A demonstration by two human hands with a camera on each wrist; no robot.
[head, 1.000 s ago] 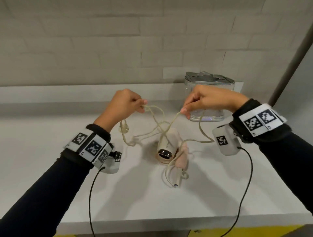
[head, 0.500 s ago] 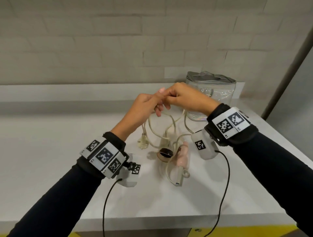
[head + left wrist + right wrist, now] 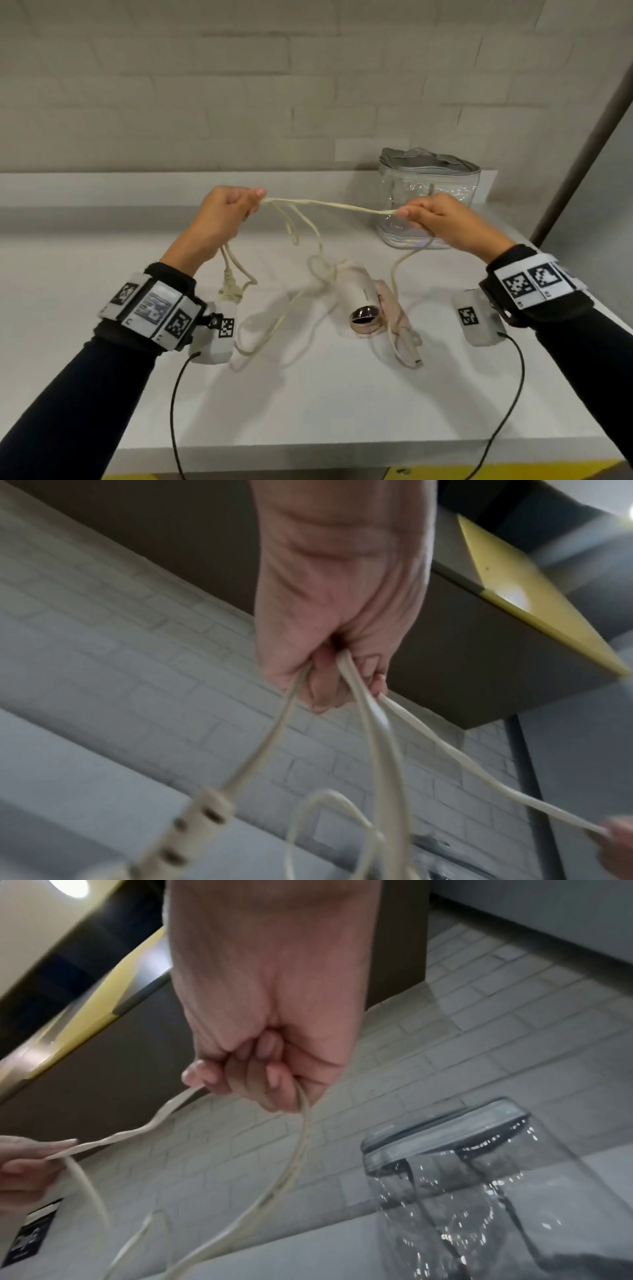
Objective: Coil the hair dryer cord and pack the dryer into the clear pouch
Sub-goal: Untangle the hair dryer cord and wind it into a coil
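Two hands are apart, left hand (image 3: pixel 224 219) and right hand (image 3: pixel 442 222), each gripping the cord (image 3: pixel 329 205) stretched sideways across mid-frame. Below, at centre, the dryer (image 3: pixel 359 298) lies on the bench (image 3: pixel 308 404), nearer the right hand; pouch (image 3: pixel 430 198) stands upper right.

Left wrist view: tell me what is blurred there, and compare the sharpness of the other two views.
Left wrist view: the beige plug and nearest loops of the cream power cord are smeared. Right wrist view: mild blur, with glints on the clear plastic pouch. Head view: mostly sharp; the cord near the white hair dryer is faint.
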